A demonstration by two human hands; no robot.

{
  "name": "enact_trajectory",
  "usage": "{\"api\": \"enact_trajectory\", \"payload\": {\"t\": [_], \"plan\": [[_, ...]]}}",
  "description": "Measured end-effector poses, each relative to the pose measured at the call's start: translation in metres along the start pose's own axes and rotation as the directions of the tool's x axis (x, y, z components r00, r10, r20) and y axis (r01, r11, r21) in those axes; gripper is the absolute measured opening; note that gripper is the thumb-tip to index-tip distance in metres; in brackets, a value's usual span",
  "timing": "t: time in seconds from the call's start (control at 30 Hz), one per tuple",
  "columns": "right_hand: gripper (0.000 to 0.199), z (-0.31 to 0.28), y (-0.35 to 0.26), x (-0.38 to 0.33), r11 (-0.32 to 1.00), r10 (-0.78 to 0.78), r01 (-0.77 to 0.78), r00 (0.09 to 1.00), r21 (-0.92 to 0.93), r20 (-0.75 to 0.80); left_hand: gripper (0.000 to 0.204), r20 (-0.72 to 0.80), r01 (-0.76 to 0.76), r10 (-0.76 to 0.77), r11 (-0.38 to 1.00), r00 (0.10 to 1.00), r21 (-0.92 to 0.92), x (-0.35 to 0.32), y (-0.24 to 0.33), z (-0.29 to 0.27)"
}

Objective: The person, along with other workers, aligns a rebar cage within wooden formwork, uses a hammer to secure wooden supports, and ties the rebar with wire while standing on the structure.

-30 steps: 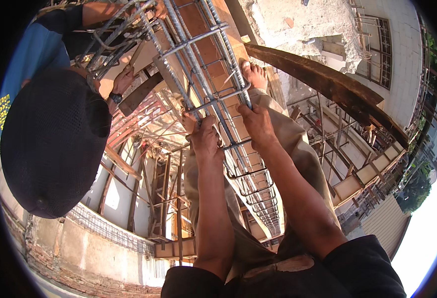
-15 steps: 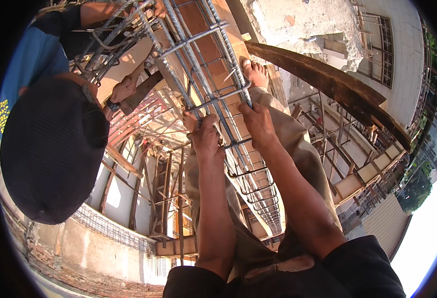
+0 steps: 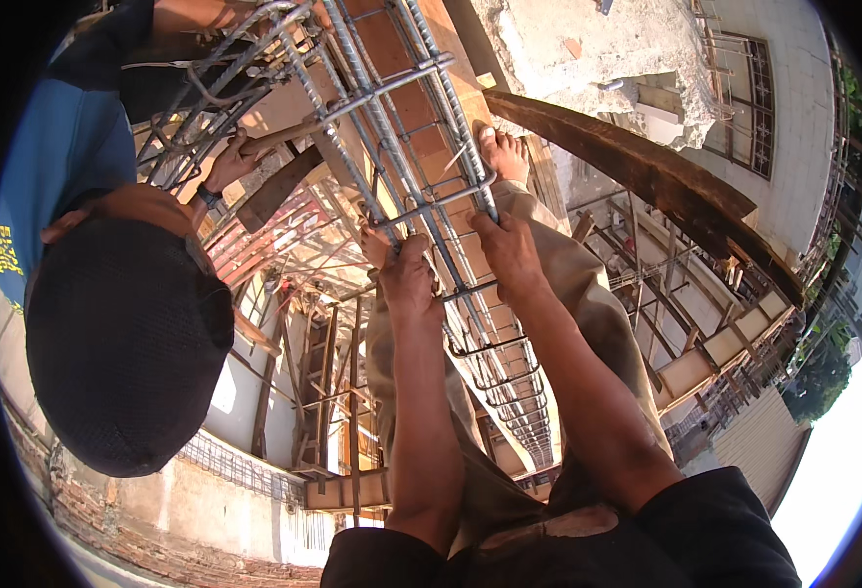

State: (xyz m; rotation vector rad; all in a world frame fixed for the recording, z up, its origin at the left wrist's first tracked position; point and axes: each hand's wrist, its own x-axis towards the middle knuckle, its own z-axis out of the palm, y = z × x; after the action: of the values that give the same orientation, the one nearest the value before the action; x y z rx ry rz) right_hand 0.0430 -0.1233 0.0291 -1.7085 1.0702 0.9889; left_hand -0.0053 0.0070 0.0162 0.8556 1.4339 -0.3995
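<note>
A long steel rebar cage (image 3: 434, 202) with ribbed bars and square stirrups runs away from me between my legs, over a narrow wooden formwork board (image 3: 458, 69). My left hand (image 3: 410, 282) is closed around the cage's left lengthwise bar, just on my side of a stirrup. Opposite it, my right hand (image 3: 509, 259) grips the bar on the right side, thumb along the steel. Both palms are hidden. My bare right foot (image 3: 505, 157) rests on planks beside the cage; the left foot is partly covered by bars and my hand.
At the left leans a co-worker in a black cap (image 3: 129, 343) and blue shirt, a hand (image 3: 229, 165) near a wooden stick. A dark curved timber (image 3: 637, 176) crosses at the right. Scaffolding poles (image 3: 354, 412) and a lower level show beneath; broken concrete (image 3: 568, 59) lies ahead.
The co-worker's capped head has moved lower and a little right in view, and their hand has shifted slightly up. My hands keep the same hold on the cage, nearly still.
</note>
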Motion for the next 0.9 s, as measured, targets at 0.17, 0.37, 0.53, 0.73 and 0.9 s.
{"api": "enact_trajectory", "payload": {"t": [0.17, 0.37, 0.53, 0.73, 0.9], "plan": [[0.042, -0.001, 0.003, 0.005, 0.999, -0.05, 0.05, 0.999, -0.007, 0.012, 0.008, 0.016, -0.043, 0.043, 0.998, 0.999, -0.037, -0.002, -0.001, 0.008], [0.043, -0.001, 0.005, 0.005, 1.0, -0.021, 0.021, 1.0, -0.011, -0.019, 0.009, 0.037, -0.027, 0.03, 0.997, 0.999, -0.066, -0.004, 0.001, 0.008], [0.043, 0.001, 0.005, 0.005, 0.996, -0.059, 0.056, 0.997, -0.063, -0.045, 0.01, 0.032, -0.023, 0.023, 1.0, 0.999, -0.022, -0.003, 0.0, 0.005], [0.044, 0.001, 0.008, 0.006, 0.994, -0.078, 0.076, 0.997, -0.072, -0.029, 0.009, -0.005, -0.058, 0.058, 0.992, 0.998, -0.108, 0.007, -0.011, 0.006], [0.044, 0.005, 0.023, 0.02, 0.984, -0.116, 0.106, 0.991, -0.145, -0.063, 0.008, -0.006, -0.071, 0.071, 0.993, 0.997, -0.098, 0.019, -0.02, -0.002]]}}
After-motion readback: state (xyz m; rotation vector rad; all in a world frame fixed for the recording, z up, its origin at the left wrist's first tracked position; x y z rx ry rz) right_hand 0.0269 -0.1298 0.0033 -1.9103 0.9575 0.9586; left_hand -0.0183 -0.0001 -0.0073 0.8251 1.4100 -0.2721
